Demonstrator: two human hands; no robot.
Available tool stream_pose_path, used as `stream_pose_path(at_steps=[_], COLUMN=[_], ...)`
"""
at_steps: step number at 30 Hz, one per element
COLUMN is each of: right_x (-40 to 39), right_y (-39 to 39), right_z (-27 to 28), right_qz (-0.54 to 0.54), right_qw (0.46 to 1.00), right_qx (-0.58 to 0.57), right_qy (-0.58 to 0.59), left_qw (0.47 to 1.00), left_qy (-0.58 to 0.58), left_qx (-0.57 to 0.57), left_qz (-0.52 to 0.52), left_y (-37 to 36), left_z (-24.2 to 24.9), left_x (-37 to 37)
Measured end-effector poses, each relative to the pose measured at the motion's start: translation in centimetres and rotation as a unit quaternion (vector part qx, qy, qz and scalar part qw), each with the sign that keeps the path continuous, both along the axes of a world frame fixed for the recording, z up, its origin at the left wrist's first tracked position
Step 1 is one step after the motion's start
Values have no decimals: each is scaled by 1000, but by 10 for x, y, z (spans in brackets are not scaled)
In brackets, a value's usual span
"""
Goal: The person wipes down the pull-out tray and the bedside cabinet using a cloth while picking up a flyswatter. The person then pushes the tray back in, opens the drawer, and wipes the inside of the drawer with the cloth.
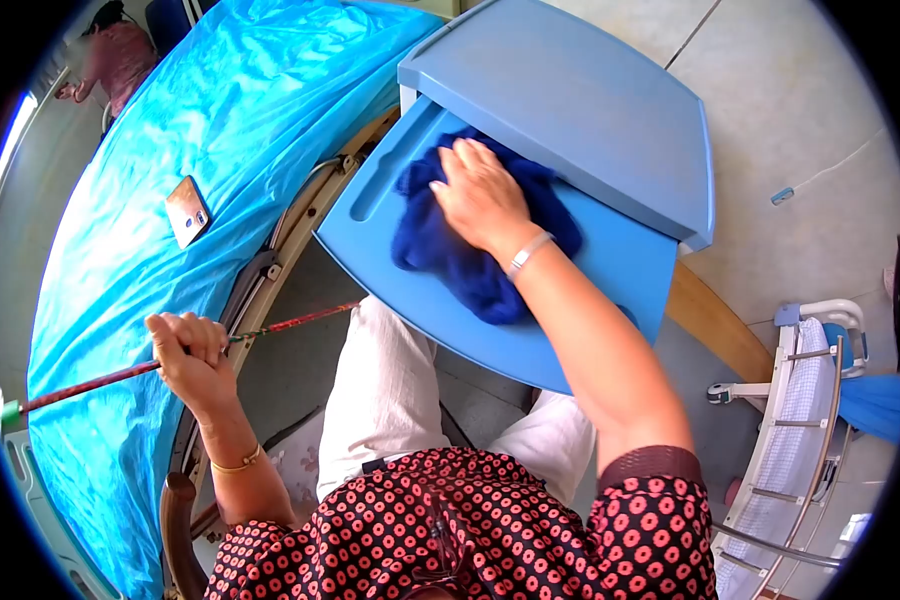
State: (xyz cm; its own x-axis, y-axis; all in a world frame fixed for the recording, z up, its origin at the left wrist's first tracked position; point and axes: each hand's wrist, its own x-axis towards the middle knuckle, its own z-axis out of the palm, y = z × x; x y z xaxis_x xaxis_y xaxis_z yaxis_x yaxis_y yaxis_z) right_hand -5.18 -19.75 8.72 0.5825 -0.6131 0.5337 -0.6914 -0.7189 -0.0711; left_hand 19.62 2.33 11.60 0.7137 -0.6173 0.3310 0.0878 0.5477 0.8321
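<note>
My left hand (192,362) is closed around a thin red patterned stick (95,383), which has a green fitting near its left end. The stick slants across beside the bed, and its other end reaches my knee. My right hand (483,195) lies flat, fingers stretched out, on a bunched dark blue cloth (475,275). Under the cloth is the light blue pull-out tray (610,262) of a bedside cabinet (570,85). The tray has a long groove at its left side. Part of the cloth is hidden by my hand and forearm.
To the left is a bed under a shiny blue sheet (260,110), with a phone (187,212) lying on it. Bed rails (295,235) run along its edge. Another bed with rails (795,430) stands at right. A person (120,60) is at the far upper left.
</note>
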Motion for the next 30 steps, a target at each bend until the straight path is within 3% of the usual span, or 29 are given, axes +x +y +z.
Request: stream_pose_path(at_steps=[5, 7, 9, 11, 13, 18, 19, 20, 25, 27, 28, 30], right_x=[39, 41, 39, 25, -1, -94, -113, -136, -183, -176, -169, -156], right_y=[-39, -39, -32, -18, -4, 43, 58, 64, 81, 81, 77, 80], right_z=[4, 2, 7, 10, 8, 12, 22, 19, 19, 16, 15, 14], right_qz=[-1, -20, -37, -75, -68, -131, -160, -185, -251, -268, -277, -191], right_qw=[999, 999, 998, 996, 997, 988, 980, 973, 961, 957, 955, 978], right_qx=[39, 40, 43, 55, 21, 1, 47, 1, 52, 58, 64, 57], right_qy=[6, 0, -5, 5, 3, 86, 108, 141, 106, 94, 83, 62], left_qw=[994, 971, 959, 909, 876, 851, 852, 835, 806, 808, 837, 879], left_qy=[-63, -54, -100, -135, -187, -294, -292, -308, -289, -251, -214, -168], left_qx=[76, 232, 258, 376, 431, 419, 419, 442, 501, 515, 485, 436], left_qz=[-39, -34, -59, -117, -109, -115, -115, -110, -125, -140, -137, -101], left_y=[-5, -10, -13, -19, -25, -32, -33, -34, -39, -46, -50, -56], left_z=[-11, -7, -3, -7, -20, -59, -62, -65, -88, -75, -82, -90], left_x=[1, 5, 5, 2, -3, -6, -7, -9, 2, 2, 8, 21])
